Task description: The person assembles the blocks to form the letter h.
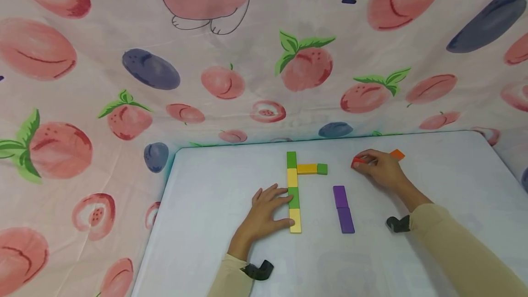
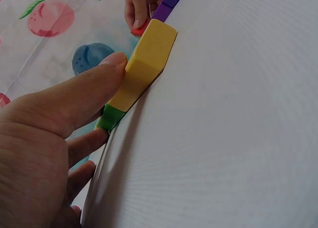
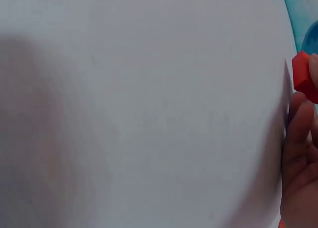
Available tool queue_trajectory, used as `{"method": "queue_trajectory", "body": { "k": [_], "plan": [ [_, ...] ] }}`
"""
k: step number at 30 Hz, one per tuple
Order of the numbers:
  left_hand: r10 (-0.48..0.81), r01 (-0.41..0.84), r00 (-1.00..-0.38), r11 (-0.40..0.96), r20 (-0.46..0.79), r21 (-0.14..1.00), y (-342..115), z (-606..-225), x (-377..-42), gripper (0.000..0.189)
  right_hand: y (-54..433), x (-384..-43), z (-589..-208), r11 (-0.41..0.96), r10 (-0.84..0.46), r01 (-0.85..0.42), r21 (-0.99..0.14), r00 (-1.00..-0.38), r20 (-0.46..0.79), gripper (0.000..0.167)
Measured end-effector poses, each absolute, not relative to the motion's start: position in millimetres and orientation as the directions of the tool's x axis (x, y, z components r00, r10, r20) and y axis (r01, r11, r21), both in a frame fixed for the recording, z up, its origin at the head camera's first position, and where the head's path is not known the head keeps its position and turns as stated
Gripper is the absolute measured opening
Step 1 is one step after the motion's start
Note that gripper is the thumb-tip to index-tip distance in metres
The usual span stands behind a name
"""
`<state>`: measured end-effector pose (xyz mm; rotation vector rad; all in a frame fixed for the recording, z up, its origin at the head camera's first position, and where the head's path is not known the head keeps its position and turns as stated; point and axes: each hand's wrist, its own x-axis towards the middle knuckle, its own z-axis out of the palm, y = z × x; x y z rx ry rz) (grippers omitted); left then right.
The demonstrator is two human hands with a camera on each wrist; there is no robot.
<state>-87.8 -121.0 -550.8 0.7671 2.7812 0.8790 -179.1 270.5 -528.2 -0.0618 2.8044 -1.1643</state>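
Note:
In the head view a column of blocks runs down the white table: a green block (image 1: 291, 159) at the far end, a yellow block (image 1: 292, 178), another green block (image 1: 294, 200) and a nearest yellow block (image 1: 296, 223). My left hand (image 1: 261, 213) lies along the left side of this column, fingers spread. Its thumb (image 2: 94, 86) touches the nearest yellow block, and its fingertips are at the green one beyond. My right hand (image 1: 382, 168) pinches a red block (image 3: 301, 75) between thumb and fingers, close over the table at the far right. An orange block (image 1: 398, 154) shows partly behind that hand.
A yellow-orange block (image 1: 307, 169) with a small green block (image 1: 322, 169) at its end juts right from the column. Two purple blocks (image 1: 343, 208) lie end to end between the hands. A fruit-print cloth (image 1: 247, 49) rises behind the table's far edge.

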Motion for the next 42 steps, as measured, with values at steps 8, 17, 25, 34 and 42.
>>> {"method": "queue_trajectory", "body": {
  "k": [8, 17, 25, 34, 42],
  "plan": [
    [0.503, 0.434, -0.864, 0.697, 0.042, 0.571, -120, -551, -88, 0.067, 249, -174, -529, 0.682, -0.142, 0.014, -0.731, -0.978, -0.151, 0.037],
    [0.499, 0.43, -0.866, 0.702, 0.039, 0.567, -119, -551, -87, 0.066, 231, -173, -530, 0.661, -0.128, 0.049, -0.749, -0.976, -0.177, 0.038],
    [0.498, 0.425, -0.866, 0.697, 0.037, 0.577, -120, -550, -87, 0.066, 224, -173, -532, 0.712, -0.118, 0.003, -0.702, -0.985, -0.125, 0.038],
    [0.503, 0.433, -0.863, 0.689, 0.046, 0.581, -120, -550, -87, 0.066, 223, -175, -538, 0.743, -0.131, -0.018, -0.669, -0.984, -0.119, 0.036],
    [0.504, 0.438, -0.863, 0.701, 0.043, 0.562, -121, -552, -88, 0.066, 237, -177, -533, 0.654, -0.236, 0.018, -0.756, -0.945, -0.227, 0.04]
  ]
}}
